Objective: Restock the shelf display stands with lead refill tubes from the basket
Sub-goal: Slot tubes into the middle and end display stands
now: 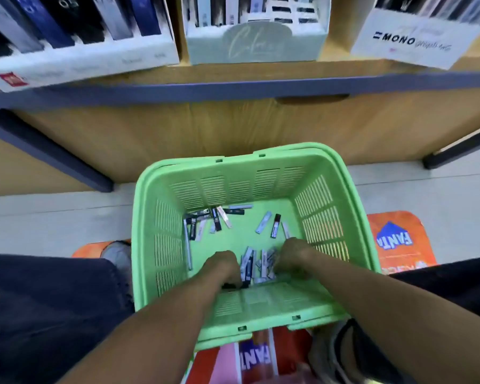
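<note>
A green plastic basket [161, 217] sits on the floor between my knees. Several small lead refill tubes [219, 217], black, grey and white, lie scattered on its bottom. Both my hands reach down into its near end. My left hand [223, 268] curls its fingers round a bunch of tubes [247, 266]. My right hand [293, 257] has its fingers bent into the same heap of tubes [265, 263] and gathers them. The fingertips of both hands are hidden. Above, on the wooden shelf [233, 73], stand display stands: a white one [89, 59], a pale green one [255, 45] and a white MONO one [410, 42].
An orange Fanta floor mat [396, 239] lies under the basket. My knees in dark trousers [39, 300] flank the basket and my shoes [117, 253] rest on the floor. A dark shelf edge [233, 90] and dark frame legs [53, 159] stand ahead.
</note>
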`<move>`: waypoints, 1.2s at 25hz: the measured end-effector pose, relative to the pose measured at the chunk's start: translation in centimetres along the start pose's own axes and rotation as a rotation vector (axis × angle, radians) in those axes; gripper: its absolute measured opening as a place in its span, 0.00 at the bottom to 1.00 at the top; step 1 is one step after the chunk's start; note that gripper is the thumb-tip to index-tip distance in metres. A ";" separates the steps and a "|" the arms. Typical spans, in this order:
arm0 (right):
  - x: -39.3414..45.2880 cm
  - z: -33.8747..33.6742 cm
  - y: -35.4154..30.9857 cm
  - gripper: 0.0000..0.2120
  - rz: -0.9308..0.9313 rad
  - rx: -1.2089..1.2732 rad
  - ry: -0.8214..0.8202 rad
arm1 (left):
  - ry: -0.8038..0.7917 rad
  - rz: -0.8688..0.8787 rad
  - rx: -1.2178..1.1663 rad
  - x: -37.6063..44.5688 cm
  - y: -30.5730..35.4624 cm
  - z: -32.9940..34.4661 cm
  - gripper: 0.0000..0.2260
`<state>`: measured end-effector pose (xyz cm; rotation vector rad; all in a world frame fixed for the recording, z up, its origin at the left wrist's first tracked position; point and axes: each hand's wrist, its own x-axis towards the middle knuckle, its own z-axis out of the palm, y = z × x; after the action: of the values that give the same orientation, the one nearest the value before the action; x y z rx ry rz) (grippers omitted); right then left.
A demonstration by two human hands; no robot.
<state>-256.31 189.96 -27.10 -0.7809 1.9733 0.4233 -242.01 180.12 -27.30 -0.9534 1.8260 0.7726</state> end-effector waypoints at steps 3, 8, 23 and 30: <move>1.8 1.6 -0.3 0.22 0.115 0.128 0.000 | 0.005 -0.031 -0.074 1.9 0.2 2.1 0.17; 2.7 2.1 -2.3 0.14 0.140 0.275 0.035 | 0.185 -0.094 -0.277 2.9 1.6 1.9 0.12; 2.4 1.8 -3.3 0.07 0.253 0.931 -0.095 | 0.118 -0.122 -0.545 3.0 1.3 1.2 0.19; 2.6 1.6 -3.5 0.14 0.186 1.015 0.034 | 0.234 -0.033 -0.280 3.3 2.6 2.2 0.39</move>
<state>-253.79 187.44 -30.06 0.0465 1.9537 -0.4858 -244.27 182.26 -30.87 -1.2974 1.9267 0.9463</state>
